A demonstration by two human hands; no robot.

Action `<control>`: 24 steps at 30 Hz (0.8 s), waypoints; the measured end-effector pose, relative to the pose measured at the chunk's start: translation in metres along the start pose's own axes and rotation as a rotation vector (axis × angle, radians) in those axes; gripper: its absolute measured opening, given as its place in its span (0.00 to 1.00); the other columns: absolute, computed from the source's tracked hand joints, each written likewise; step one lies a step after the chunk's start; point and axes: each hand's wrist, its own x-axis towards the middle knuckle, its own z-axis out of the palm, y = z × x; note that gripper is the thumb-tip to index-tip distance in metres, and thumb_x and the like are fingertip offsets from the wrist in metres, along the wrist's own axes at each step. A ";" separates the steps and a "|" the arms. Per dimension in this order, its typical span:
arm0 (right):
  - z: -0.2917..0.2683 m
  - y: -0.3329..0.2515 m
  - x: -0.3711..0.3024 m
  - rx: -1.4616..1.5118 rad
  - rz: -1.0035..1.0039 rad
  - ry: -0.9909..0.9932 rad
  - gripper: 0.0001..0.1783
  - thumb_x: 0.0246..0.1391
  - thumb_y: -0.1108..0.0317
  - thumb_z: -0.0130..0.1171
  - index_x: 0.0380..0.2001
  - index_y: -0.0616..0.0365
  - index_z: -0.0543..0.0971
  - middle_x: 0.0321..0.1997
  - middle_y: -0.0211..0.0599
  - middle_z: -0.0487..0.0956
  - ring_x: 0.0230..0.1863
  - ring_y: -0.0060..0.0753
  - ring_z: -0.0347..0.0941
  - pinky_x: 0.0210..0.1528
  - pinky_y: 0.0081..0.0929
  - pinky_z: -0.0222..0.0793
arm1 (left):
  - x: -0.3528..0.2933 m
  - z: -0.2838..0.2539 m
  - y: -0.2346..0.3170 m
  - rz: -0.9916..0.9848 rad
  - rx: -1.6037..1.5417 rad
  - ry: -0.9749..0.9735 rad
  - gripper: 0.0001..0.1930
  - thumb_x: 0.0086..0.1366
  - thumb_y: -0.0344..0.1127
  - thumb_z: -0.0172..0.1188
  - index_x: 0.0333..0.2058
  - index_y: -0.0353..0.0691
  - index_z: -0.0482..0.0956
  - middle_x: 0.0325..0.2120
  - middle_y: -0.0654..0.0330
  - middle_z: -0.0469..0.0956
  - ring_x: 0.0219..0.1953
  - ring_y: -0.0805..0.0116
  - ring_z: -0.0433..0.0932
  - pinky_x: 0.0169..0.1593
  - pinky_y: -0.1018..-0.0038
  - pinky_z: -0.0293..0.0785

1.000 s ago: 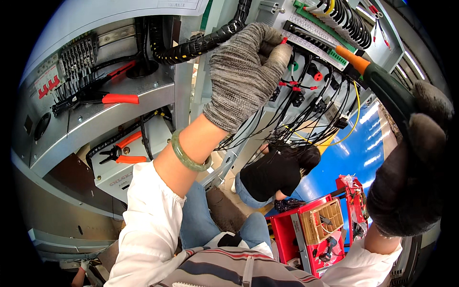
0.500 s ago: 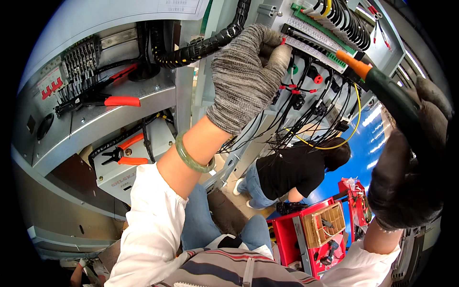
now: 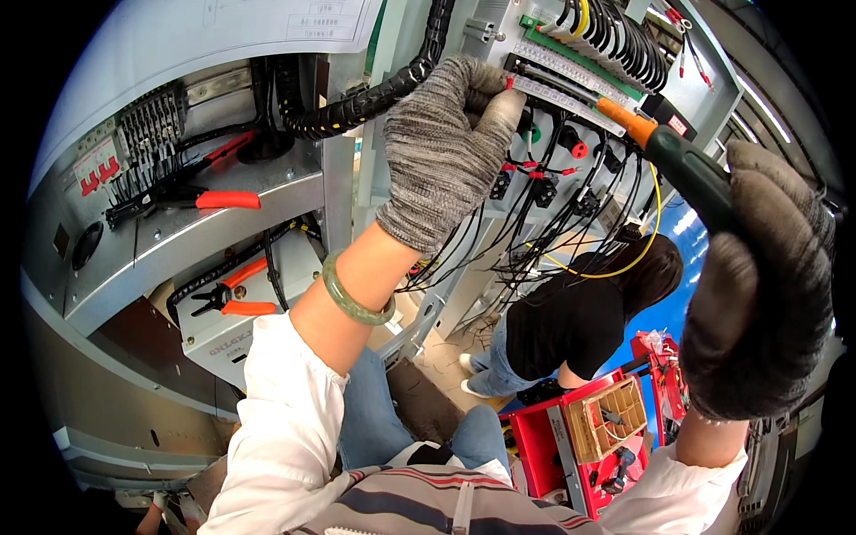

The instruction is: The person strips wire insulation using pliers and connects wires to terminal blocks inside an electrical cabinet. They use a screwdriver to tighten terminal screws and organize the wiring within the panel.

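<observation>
My left hand (image 3: 446,152), in a grey knitted glove, pinches a red-sleeved wire end (image 3: 510,82) at the left end of a pale terminal strip (image 3: 566,100). The rest of that wire is hidden by the fingers. In my right hand (image 3: 758,294), gloved too, is a screwdriver (image 3: 691,169) with a dark green handle and orange collar. Its thin shaft runs leftward along the strip toward the pinched wire end; whether the tip sits in a screw I cannot tell. Below the strip hang black wires (image 3: 544,214) with red lugs, plus one yellow wire (image 3: 658,214).
Red-handled pliers (image 3: 227,200) lie on the metal ledge at left; orange-handled wire strippers (image 3: 236,290) rest lower. A thick black wire bundle (image 3: 357,105) crosses behind my left hand. A person in black (image 3: 566,312) bends beyond the cabinet, near a red tool cart (image 3: 535,446).
The screwdriver has shifted left, its collar closer to the terminal strip. My left hand keeps its pinch on the wire end. The view has shifted slightly, and the person in black appears farther right.
</observation>
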 end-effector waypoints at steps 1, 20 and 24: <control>-0.001 -0.002 0.002 -0.057 -0.005 -0.009 0.17 0.52 0.76 0.53 0.47 0.68 0.71 0.44 0.56 0.75 0.46 0.45 0.74 0.49 0.33 0.69 | 0.000 0.000 0.000 0.003 0.010 0.001 0.11 0.57 0.37 0.65 0.32 0.37 0.76 0.24 0.65 0.76 0.26 0.81 0.73 0.33 0.82 0.72; -0.006 -0.006 0.012 -0.167 -0.092 -0.045 0.16 0.48 0.78 0.55 0.43 0.64 0.73 0.42 0.52 0.75 0.44 0.41 0.73 0.47 0.31 0.70 | 0.003 0.001 0.005 0.025 0.085 0.054 0.12 0.56 0.38 0.66 0.30 0.37 0.75 0.21 0.65 0.76 0.24 0.80 0.72 0.31 0.81 0.72; -0.013 -0.010 0.014 -0.242 -0.098 -0.134 0.17 0.46 0.78 0.56 0.43 0.63 0.74 0.42 0.51 0.75 0.44 0.42 0.74 0.47 0.32 0.70 | 0.004 0.003 -0.001 0.034 0.044 0.055 0.14 0.55 0.37 0.67 0.33 0.36 0.74 0.21 0.64 0.76 0.24 0.81 0.73 0.31 0.83 0.71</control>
